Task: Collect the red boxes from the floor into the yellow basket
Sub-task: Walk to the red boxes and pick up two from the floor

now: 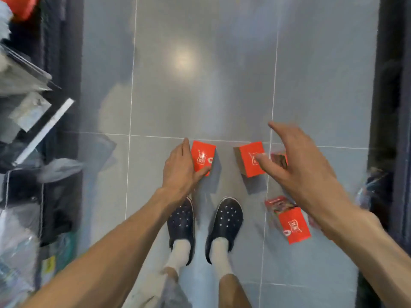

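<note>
My left hand (179,167) grips a red box (202,157) by its left side, thumb under its lower edge. A second red box (250,160) stands on the grey floor just right of it; my right hand (295,170) hovers over it with fingers spread and the thumb tip in front of its face. Behind that hand's fingers a further red box (279,157) is partly hidden. Another red box (293,225) lies tilted on the floor under my right forearm, with a red pack (279,204) beside it. No yellow basket is in view.
My two feet in dark clogs (181,227) stand on the grey tiles below the boxes. Shelves with bags and packets (26,107) line the left side. A dark shelf edge (387,107) runs along the right. Open tile floor (200,63) stretches ahead.
</note>
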The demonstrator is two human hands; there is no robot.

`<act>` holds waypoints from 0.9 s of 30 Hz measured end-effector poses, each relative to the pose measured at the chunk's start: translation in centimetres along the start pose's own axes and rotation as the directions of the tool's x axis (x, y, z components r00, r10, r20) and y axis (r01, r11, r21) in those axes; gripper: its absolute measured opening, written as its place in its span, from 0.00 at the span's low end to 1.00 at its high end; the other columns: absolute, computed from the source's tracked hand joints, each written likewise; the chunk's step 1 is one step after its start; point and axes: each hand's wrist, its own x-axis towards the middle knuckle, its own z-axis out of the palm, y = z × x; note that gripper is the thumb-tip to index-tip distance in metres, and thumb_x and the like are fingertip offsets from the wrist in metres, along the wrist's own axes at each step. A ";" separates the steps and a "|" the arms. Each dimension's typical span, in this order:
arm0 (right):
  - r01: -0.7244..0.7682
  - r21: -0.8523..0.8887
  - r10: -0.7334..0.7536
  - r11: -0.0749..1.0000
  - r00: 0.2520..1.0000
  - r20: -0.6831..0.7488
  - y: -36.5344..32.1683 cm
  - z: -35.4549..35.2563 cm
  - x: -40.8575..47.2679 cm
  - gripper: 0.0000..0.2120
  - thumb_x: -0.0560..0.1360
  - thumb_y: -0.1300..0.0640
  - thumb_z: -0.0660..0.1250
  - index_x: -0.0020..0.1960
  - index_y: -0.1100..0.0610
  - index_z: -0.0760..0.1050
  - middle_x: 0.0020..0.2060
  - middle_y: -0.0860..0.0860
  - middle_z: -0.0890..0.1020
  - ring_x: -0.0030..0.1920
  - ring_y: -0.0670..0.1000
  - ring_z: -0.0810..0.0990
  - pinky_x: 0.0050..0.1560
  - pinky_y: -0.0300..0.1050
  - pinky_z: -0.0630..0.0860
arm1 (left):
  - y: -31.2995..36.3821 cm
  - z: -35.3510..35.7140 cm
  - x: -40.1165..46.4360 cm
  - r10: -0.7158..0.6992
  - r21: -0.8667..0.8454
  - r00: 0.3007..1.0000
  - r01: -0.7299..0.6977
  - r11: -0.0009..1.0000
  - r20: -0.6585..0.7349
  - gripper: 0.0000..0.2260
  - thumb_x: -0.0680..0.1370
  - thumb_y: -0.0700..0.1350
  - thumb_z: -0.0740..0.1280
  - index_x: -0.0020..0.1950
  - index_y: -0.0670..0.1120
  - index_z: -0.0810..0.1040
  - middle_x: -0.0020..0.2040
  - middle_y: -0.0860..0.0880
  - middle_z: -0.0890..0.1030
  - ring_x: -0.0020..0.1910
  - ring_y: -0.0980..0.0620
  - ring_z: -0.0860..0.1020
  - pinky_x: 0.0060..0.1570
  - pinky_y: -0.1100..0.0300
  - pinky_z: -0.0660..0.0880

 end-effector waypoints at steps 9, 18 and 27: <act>-0.093 0.053 0.089 0.994 0.993 0.074 6.5 10.6 -0.6 0.29 0.77 0.45 0.68 0.75 0.49 0.63 0.68 0.48 0.73 0.68 0.50 0.70 0.64 0.43 0.65 | -0.8 11.4 5.7 -0.211 -0.207 0.975 0.192 0.959 -0.075 0.41 0.70 0.58 0.75 0.73 0.42 0.58 0.66 0.43 0.70 0.64 0.39 0.71 0.55 0.43 0.72; -0.198 0.131 0.193 0.971 0.980 0.052 5.8 9.2 -1.3 0.27 0.78 0.41 0.65 0.74 0.46 0.62 0.66 0.45 0.73 0.65 0.46 0.71 0.63 0.46 0.70 | -2.3 2.3 -1.8 0.158 -0.069 0.986 -0.162 0.984 -0.056 0.40 0.70 0.55 0.73 0.76 0.49 0.57 0.61 0.45 0.73 0.55 0.42 0.75 0.50 0.44 0.75; -0.419 0.255 0.428 0.872 0.904 0.022 9.3 20.7 2.9 0.42 0.72 0.38 0.70 0.77 0.50 0.53 0.70 0.52 0.67 0.68 0.54 0.69 0.68 0.60 0.69 | -7.1 2.7 -4.7 0.046 -0.181 0.996 -0.060 0.982 -0.080 0.38 0.69 0.56 0.76 0.74 0.53 0.61 0.64 0.50 0.75 0.57 0.48 0.76 0.53 0.49 0.75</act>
